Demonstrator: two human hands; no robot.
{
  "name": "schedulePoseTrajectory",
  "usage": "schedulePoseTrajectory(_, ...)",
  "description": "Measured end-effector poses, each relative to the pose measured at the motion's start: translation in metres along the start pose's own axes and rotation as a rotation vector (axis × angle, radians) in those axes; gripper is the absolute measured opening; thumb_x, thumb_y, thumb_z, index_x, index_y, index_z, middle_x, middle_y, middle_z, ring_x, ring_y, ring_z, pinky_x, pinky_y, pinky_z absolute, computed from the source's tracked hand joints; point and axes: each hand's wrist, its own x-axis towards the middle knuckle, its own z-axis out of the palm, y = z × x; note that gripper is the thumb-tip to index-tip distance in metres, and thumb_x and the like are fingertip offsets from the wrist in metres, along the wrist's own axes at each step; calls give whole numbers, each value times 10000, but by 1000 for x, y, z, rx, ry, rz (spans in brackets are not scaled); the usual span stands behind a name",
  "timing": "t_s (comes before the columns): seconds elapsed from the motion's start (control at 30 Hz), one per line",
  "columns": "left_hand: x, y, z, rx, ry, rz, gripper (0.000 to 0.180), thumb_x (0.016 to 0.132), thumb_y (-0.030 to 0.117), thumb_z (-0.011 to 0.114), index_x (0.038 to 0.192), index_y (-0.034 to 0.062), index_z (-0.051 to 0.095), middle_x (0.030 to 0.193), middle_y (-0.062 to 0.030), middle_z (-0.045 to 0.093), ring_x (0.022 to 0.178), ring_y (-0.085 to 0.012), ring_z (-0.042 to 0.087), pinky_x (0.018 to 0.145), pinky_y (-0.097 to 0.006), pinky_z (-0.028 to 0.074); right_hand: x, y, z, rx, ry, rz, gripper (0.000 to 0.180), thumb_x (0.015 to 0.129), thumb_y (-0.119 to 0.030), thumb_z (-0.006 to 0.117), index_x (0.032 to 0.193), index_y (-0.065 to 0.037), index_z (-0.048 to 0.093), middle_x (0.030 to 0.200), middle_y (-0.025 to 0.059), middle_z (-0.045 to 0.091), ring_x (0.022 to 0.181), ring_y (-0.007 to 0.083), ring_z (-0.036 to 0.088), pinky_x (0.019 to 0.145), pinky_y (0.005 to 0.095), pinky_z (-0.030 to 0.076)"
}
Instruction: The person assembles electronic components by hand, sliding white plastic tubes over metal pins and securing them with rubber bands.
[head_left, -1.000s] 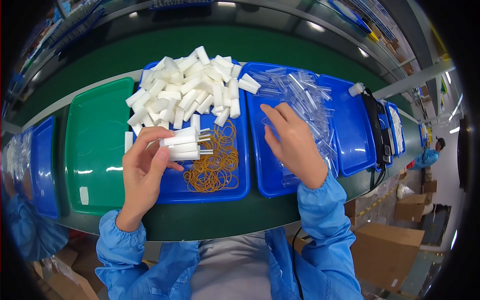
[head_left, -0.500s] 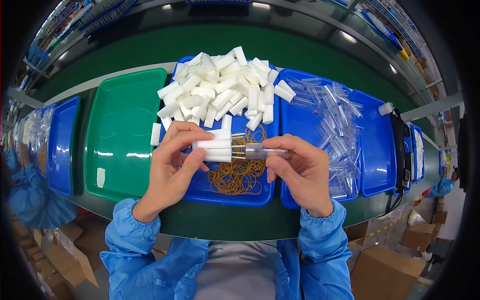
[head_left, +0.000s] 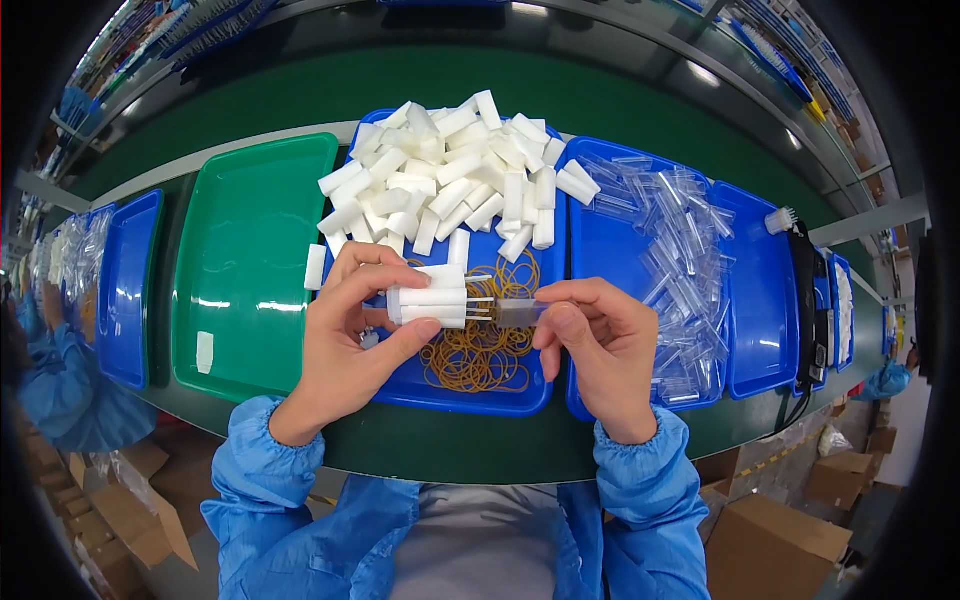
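Observation:
My left hand grips a bundle of white foam blocks, its thumb along the near side. Several thin metal rods jut from the bundle's right end. Between the thumb and fingers of my right hand is a clear plastic tube, pointed left at those rods. Whether the tube's end touches a rod I cannot tell. Under both hands lies a heap of tan rubber bands in a blue tray, with a pile of loose white foam blocks at its far end.
To the left stand a green tray with a small white piece in it and a narrow blue tray. At right, clear plastic tubes fill part of another blue tray. Farther right are one more blue tray and a black device.
My left thumb has slid down to the near edge of the foam bundle, and the bundle has turned a little. The tube in my right hand sits slightly lower.

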Motion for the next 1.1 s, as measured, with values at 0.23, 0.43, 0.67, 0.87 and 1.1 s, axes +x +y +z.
schedulePoseTrajectory(0.23, -6, -1, -7, 73, 69, 46, 309, 812, 0, 783, 1099, 49, 679, 1172, -76, 497, 1073, -169, 603, 710, -235, 599, 3, -7, 12, -38, 8, 14, 189, 980, -65, 623, 1140, 26, 665, 824, 98, 681, 615, 88, 582, 534, 218, 444)
schedulePoseTrajectory(0.43, 1, 1, -1, 86, 11, 105, 298, 829, 78, 791, 1113, 75, 700, 1157, -72, 486, 977, -138, 608, 648, -198, 560, -4, -7, 5, -250, 128, -11, 207, 973, -97, 629, 1103, 61, 660, 832, 100, 678, 595, 82, 558, 535, 208, 431)
schedulePoseTrajectory(0.67, -8, 8, -7, 73, -47, 63, 324, 829, 82, 792, 1139, 77, 697, 1199, -91, 488, 1024, -155, 591, 670, -212, 559, -4, 4, 19, -232, 44, -73, 214, 968, -80, 624, 1106, 82, 643, 869, 148, 688, 588, 102, 568, 529, 220, 449)
schedulePoseTrajectory(0.87, -9, 6, -7, 137, -84, 132, 299, 851, 104, 772, 1141, 88, 701, 1193, -85, 496, 907, -147, 614, 658, -236, 551, -6, 5, 21, -229, 43, -92, 224, 971, -88, 618, 1103, 91, 641, 866, 163, 697, 582, 113, 578, 526, 223, 454)
schedulePoseTrajectory(1.1, -9, 4, 0, 156, -98, 192, 293, 845, 138, 753, 1121, 61, 696, 1131, -98, 523, 877, -212, 616, 649, -289, 543, -14, 2, 18, -251, 38, -130, 230, 965, -102, 638, 1101, 83, 648, 865, 154, 700, 592, 112, 580, 532, 218, 445)
